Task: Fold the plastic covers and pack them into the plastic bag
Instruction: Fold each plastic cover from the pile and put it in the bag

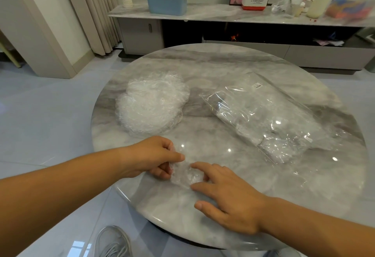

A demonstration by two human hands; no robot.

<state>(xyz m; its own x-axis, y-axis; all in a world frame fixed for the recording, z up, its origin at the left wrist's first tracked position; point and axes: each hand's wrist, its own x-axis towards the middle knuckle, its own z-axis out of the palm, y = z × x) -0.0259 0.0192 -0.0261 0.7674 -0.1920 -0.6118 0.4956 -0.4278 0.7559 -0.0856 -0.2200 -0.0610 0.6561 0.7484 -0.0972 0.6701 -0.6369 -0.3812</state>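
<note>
Fold step in progress: you're working one plastic cover (pixel 185 173) at the 6 o'clock edge of the round worktop (pixel 223 62), not packing yet.

Left hand (pixel 154 158): fingers curled, thumb and index pinching the cover's left edge and lifting it slightly. Right hand (pixel 227 193): loosely spread, palm down, index and middle fingertips resting on the cover's right side; it grips nothing, and the thumb sits on bare worktop toward 6 o'clock.

The cover looks bunched into a small wad, with no clean crease visible. My read: the fold is partway at best.

Stack of unfolded covers (pixel 151 104) sits at 10 o'clock, well apart from your hands. Plastic bag (pixel 269 118) lies flat at 2 o'clock and already holds some crinkled film at its near end. I can't tell which end is the mouth.

Next move likely calls for pressing air out and flattening the wad, then carrying it right to the bag. You'll need one hand to open the bag, since thin film springs back if released.
</note>
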